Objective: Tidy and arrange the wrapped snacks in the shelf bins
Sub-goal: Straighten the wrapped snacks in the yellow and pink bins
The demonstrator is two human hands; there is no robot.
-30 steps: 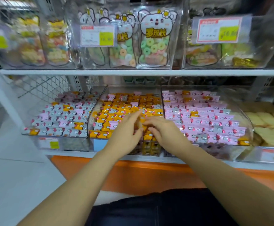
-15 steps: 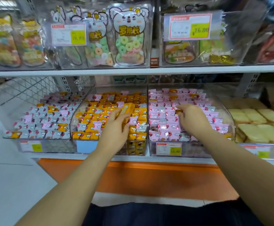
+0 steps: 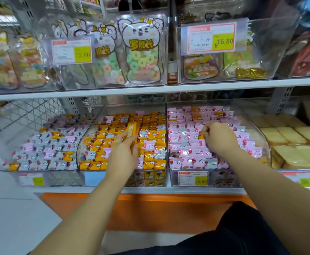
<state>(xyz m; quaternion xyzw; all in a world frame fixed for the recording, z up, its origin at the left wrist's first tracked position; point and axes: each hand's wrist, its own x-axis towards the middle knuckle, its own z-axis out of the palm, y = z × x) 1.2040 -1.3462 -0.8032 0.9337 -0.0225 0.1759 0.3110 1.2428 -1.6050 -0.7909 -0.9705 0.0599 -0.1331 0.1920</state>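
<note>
Snack (image 3: pixel 201 136), orange, pinched by the right hand (image 3: pixel 221 139), sits in the pink bin (image 3: pixel 224 178), just right of the orange bin (image 3: pixel 93 178) where the left hand (image 3: pixel 124 153) grips a pack (image 3: pixel 132 130).

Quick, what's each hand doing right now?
Left hand: holds a long orange snack pack over the middle bin.
Right hand: pinches a small orange snack in the pink bin.

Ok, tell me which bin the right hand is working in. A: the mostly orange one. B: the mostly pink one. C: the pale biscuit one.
B: the right hand is over the pink bin, its fingers pinching an orange snack among pink wrappers.
</note>
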